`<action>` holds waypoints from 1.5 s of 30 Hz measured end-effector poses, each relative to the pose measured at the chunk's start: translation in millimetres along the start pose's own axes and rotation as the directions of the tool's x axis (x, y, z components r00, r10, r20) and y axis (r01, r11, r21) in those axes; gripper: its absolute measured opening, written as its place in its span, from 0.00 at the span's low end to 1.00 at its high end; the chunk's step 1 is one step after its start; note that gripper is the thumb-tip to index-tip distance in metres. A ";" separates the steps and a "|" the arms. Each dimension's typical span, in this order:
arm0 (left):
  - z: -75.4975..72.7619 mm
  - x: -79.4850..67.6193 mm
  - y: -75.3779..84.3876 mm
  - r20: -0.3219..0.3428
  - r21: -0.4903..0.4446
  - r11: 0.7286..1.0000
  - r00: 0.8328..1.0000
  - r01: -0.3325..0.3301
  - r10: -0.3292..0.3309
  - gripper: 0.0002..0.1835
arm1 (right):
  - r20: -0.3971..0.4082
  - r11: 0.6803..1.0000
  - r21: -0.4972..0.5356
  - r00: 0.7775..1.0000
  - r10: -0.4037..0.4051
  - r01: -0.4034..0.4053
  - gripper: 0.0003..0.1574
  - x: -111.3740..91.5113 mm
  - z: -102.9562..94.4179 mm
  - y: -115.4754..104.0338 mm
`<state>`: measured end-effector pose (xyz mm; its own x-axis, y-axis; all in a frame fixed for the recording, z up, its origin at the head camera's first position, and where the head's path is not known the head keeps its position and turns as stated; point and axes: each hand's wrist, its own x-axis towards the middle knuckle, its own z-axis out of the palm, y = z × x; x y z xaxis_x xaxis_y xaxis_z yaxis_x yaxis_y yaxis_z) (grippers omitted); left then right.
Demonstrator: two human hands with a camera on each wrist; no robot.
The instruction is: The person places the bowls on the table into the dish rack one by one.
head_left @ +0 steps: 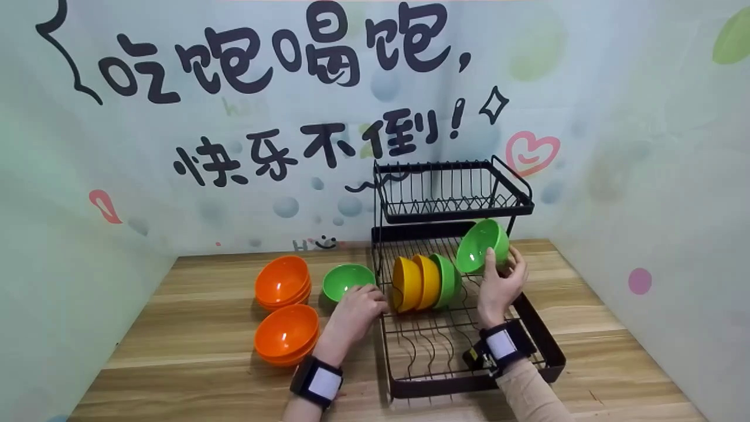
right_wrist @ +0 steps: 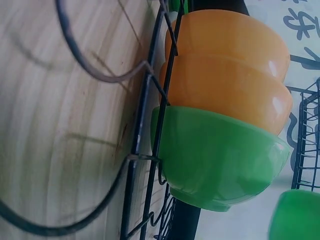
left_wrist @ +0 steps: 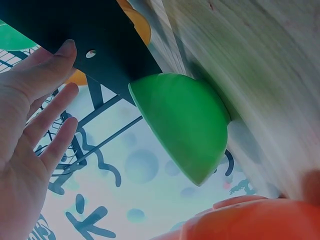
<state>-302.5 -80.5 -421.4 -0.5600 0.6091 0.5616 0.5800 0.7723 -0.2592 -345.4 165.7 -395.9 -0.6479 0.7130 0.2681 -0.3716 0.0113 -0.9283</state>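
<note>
My right hand pinches a green bowl by its side and holds it tilted over the right part of the lower rack, its inside facing left. The edge of this bowl also shows low in the right wrist view. Two yellow bowls and another green bowl stand on edge in a row in the dish rack. My left hand holds nothing; its loosely extended fingers overlap the rack's left side. Just behind it, a green bowl sits on the table.
Two stacks of orange bowls, a rear stack and a front stack, sit on the wooden table at left. The rack's upper wire tier rises over its back half. A printed backdrop stands behind the table.
</note>
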 end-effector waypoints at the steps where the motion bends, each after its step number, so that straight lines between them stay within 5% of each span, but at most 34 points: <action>1: 0.3 -0.2 0.1 -0.005 -0.002 1.000 1.000 0.001 -0.001 0.13 | 0.003 1.000 -0.007 1.000 0.000 0.000 0.32 0.0 -0.4 -0.2; 10: 1.0 -0.2 0.5 -0.014 -0.014 1.000 1.000 0.003 -0.004 0.13 | 0.023 0.999 -0.032 1.000 0.005 -0.005 0.35 2.5 -2.0 2.9; 25: 0.2 -0.1 1.0 0.034 -0.047 0.999 0.999 0.026 -0.024 0.13 | 0.146 0.963 -0.269 0.989 0.025 0.015 0.34 0.2 -4.1 9.2; 45: -1.2 -1.0 0.7 0.061 -0.066 0.997 0.997 0.047 -0.043 0.13 | 0.324 0.923 -0.379 0.925 0.201 -0.068 0.37 0.2 -4.7 15.4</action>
<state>-300.8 -80.8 -421.2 -0.6195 0.5848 0.5237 0.5905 0.7867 -0.1799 -348.1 169.3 -411.3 -0.8890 0.4344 0.1449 -0.0470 0.2281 -0.9725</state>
